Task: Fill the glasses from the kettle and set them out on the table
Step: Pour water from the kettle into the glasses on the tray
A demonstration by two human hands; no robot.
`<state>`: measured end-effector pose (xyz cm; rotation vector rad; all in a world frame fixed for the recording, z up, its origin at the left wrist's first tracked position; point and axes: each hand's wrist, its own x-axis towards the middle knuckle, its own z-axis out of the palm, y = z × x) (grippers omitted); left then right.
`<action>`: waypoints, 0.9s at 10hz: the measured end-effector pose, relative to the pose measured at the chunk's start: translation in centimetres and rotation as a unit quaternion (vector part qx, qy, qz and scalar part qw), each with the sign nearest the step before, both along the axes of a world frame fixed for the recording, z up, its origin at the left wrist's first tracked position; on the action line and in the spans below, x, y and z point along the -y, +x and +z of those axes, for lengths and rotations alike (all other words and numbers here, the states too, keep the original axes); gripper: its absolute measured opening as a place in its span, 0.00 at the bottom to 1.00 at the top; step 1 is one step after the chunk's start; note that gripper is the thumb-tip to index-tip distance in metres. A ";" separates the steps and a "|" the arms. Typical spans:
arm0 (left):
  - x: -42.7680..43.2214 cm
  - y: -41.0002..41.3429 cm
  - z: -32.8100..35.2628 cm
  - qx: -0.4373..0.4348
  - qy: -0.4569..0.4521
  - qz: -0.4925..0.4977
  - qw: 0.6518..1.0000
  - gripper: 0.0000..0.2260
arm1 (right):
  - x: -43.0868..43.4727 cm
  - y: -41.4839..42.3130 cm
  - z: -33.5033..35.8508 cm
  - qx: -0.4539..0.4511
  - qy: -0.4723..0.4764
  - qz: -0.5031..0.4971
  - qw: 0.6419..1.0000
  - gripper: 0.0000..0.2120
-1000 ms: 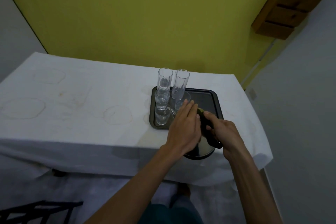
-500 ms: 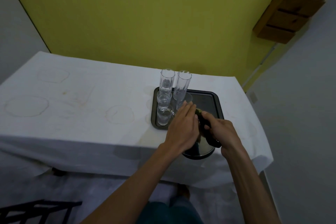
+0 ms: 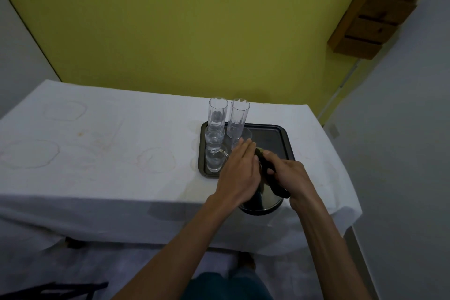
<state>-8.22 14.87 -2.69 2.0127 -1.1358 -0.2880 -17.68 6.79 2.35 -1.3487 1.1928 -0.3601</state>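
A steel kettle [image 3: 266, 202] with a black handle stands near the table's front edge, just in front of a dark tray [image 3: 280, 139]. My right hand [image 3: 289, 175] is closed around the kettle's handle. My left hand [image 3: 239, 173] lies flat on the kettle's lid with the fingers stretched forward. On the tray's left side stand two tall clear glasses [image 3: 217, 112] [image 3: 239, 115] at the back, a short glass [image 3: 214, 136] and a glass mug [image 3: 214, 159] in front of them. Another short glass [image 3: 244, 135] is partly hidden behind my left fingers.
A white cloth with faint ring stains covers the table [image 3: 97, 153] and hangs over its front edge. A yellow wall runs behind it, and a wooden shelf [image 3: 372, 14] hangs at the upper right. A grey wall closes the right side.
Both hands have stayed on the kettle. The view has shifted slightly, nothing else has moved.
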 end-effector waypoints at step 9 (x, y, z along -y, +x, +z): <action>-0.1 -0.3 0.3 0.002 0.004 0.005 1.000 0.22 | 0.1 -0.1 0.2 -0.020 -0.024 0.017 0.999 0.21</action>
